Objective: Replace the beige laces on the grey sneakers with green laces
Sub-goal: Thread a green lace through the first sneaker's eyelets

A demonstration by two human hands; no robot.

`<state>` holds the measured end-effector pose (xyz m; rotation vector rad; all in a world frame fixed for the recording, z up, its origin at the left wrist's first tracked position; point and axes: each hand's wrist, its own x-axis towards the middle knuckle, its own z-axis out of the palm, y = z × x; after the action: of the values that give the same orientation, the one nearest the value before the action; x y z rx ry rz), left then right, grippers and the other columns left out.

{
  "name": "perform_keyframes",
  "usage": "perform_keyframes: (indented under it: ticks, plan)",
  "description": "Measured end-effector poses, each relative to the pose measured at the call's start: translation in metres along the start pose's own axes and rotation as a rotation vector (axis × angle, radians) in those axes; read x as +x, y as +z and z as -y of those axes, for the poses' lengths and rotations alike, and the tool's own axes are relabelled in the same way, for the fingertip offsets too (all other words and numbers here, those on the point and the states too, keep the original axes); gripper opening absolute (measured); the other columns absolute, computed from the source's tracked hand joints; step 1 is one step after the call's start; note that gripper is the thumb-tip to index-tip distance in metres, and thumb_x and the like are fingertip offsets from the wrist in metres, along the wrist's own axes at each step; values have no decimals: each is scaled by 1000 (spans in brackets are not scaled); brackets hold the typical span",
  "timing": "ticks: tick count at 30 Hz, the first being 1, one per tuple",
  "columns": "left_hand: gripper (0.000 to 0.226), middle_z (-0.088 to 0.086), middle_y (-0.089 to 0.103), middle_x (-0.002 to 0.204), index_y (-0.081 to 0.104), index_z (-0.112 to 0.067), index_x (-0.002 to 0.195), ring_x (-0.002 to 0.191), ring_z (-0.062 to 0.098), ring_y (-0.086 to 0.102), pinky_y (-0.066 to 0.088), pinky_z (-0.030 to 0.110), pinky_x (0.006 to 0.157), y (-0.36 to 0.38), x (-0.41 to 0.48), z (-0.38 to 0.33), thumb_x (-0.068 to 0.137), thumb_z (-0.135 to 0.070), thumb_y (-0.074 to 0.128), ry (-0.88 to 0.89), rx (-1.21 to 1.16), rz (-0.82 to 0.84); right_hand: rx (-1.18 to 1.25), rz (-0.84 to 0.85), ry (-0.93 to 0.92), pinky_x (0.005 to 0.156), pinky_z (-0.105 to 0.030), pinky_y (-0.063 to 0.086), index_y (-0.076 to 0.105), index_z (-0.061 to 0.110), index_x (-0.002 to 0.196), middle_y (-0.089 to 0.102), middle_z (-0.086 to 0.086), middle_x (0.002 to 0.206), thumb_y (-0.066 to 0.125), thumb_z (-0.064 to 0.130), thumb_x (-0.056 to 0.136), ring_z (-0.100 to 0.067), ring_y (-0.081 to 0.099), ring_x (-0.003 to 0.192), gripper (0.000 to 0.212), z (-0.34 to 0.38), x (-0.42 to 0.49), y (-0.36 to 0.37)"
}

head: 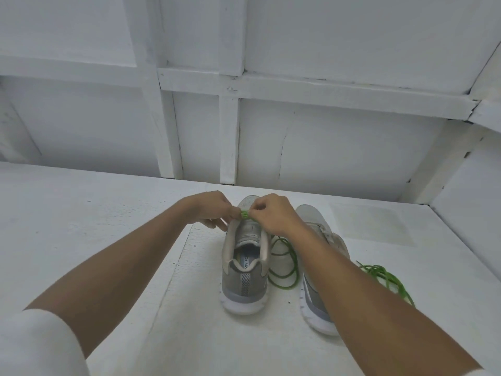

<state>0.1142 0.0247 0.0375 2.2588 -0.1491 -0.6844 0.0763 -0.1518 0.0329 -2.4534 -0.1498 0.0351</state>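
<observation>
Head view: the left hand (214, 210) and right hand (273, 215) are both pinching the green lace (245, 214) at the centre sneaker's (245, 270) twelve-o'clock end, so threading is seemingly just starting. The other sneaker (311, 218), at three o'clock, is awaiting the second green lace (379, 272) beside it.

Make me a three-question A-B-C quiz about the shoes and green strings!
1. Where is the spare green lace? A) inside a sneaker B) right of both sneakers C) on the wall
2. How many sneakers? A) one B) two C) four
3. The hands are: A) flat B) lifting a sneaker C) pinching green lace

1 B: it lies past the right sneaker.
2 B: left sneaker plus right one.
3 C: left hand and right hand pinch the threaded lace at the left sneaker's front.
</observation>
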Motion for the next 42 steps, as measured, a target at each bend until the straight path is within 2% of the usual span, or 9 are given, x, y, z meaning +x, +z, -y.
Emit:
perform_keyframes:
  ticks: [5,10,14,21,29,34,40,42]
  plan:
    - [13,2,66,73,67,-8,82,58,10,60,42,24,62,0,2,12,88,-17,60,-19,-181,35,-23,7,-45,69,-25,43,74,16,88,64,3,85,61,23,87,-16,58,81,15,-2,0,6]
    - [22,5,65,82,69,0,102,65,13,57,43,25,66,2,6,26,88,-13,58,-19,-295,40,-65,22,-77,77,-27,47,74,19,90,63,3,89,62,24,86,-16,59,86,14,-3,0,8]
    - [25,10,62,85,68,4,106,68,15,53,42,25,62,4,8,31,87,-10,58,-12,-357,34,-138,42,-84,80,-31,51,76,21,90,70,1,94,62,24,83,-18,61,88,16,-1,0,9]
    - [19,10,61,84,70,0,99,66,14,52,40,25,61,5,8,31,87,-8,57,9,-365,32,-187,66,-71,80,-32,52,76,23,92,71,0,94,60,22,83,-19,62,89,19,4,0,11]
    - [19,8,63,82,69,0,99,62,11,54,40,24,60,6,4,29,89,-6,54,19,-384,33,-201,63,-58,83,-34,52,76,24,95,70,0,98,60,23,85,-20,61,91,19,6,-2,13]
    - [16,7,63,81,68,-2,98,62,11,56,42,25,65,8,3,28,90,-9,56,12,-411,36,-205,64,-43,81,-33,52,76,23,92,67,2,90,59,23,84,-21,61,90,18,9,-3,13]
    - [16,1,68,76,64,-12,89,65,11,62,41,27,69,15,-6,29,97,-24,57,39,-536,76,-244,4,-42,92,-38,42,74,24,96,67,2,98,57,29,90,-21,55,96,20,14,-4,18]
    - [12,2,67,80,61,-12,89,66,11,62,41,25,66,18,-5,32,97,-20,57,73,-516,39,-264,0,-42,95,-40,38,74,24,95,67,2,99,55,30,92,-22,55,101,20,16,-3,19]
